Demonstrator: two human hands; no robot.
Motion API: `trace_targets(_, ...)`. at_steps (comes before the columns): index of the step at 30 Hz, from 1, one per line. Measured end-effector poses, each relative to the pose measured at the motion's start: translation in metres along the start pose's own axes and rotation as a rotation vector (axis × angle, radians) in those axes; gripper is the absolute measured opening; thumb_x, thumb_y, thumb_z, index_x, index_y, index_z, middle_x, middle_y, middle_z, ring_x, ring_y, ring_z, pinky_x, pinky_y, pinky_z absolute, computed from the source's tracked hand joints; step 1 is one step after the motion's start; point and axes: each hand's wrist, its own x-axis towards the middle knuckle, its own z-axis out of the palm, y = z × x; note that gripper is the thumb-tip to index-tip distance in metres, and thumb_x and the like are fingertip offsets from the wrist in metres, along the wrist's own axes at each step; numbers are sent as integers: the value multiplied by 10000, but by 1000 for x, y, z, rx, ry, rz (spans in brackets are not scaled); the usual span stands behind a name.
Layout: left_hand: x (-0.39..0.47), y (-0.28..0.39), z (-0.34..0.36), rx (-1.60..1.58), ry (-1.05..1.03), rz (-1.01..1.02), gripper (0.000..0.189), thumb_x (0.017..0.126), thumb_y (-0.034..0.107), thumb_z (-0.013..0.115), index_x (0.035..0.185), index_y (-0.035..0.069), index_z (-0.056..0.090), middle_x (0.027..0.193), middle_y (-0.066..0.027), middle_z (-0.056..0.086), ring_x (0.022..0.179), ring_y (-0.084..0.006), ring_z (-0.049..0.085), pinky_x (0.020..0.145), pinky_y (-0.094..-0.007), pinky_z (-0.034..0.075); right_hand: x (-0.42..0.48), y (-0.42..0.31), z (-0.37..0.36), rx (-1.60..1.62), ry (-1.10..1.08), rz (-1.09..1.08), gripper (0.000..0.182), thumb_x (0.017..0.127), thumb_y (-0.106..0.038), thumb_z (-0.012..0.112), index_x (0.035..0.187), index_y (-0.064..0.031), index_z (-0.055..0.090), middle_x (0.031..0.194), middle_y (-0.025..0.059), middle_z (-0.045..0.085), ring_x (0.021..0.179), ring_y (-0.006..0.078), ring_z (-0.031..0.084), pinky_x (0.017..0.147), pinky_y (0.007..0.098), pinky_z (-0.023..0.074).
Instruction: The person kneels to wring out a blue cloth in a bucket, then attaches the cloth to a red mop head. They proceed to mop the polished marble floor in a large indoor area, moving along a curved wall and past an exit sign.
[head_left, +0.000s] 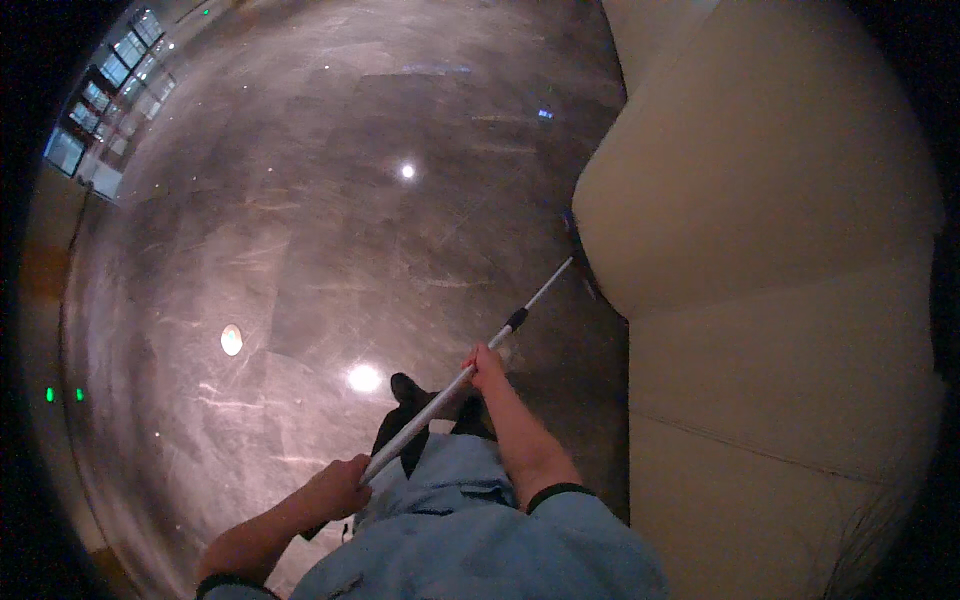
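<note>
A telescopic metal pole (427, 415) runs slantwise in front of my body, from lower left to upper right. My left hand (343, 487) is closed around its thick lower end, near my waist. Farther up the shaft, my right hand (484, 364) grips it just below the black locking collar (517, 319). Beyond the collar, the thinner section reaches towards the foot of a beige wall. The pole's far end is hidden behind the wall's bulging edge, where small dark and bluish parts show.
The smooth beige wall (750, 225) stands close on my right, with its curved edge jutting over the floor. A glossy brown-grey floor (337, 247) with light reflections spreads ahead and left. Windows (112, 71) show at the far upper left. My dark shoe (405, 387) is below the pole.
</note>
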Motion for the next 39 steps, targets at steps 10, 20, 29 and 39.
trace_targets(10,66,-17,-32,-46,80,100,330,752,160,553,1000,2,404,745,-240,562,720,-386,569,627,-453,460,81,-34,33,-27,-17,-112,291,835,-208,452,598,-80,340,456,50,345,388,190,411,401,366,410)
trace_targets(20,137,-51,-152,47,92,151,265,732,101,518,943,-17,410,807,-259,555,780,-397,558,673,-467,448,114,-82,140,-10,229,-194,131,810,-114,455,729,-65,364,540,70,397,421,192,430,392,342,397)
trace_targets(29,217,-28,-272,178,63,188,306,723,137,558,958,-6,423,831,-231,543,789,-368,546,664,-448,444,151,-153,226,246,118,-199,126,794,-63,445,699,-65,362,565,55,383,453,151,393,436,319,410)
trace_targets(39,215,65,-449,402,24,144,261,704,104,550,934,-13,516,866,-220,555,796,-356,557,707,-412,453,159,-267,306,472,12,-97,164,791,-179,466,686,-84,385,541,53,376,454,173,398,436,314,400)
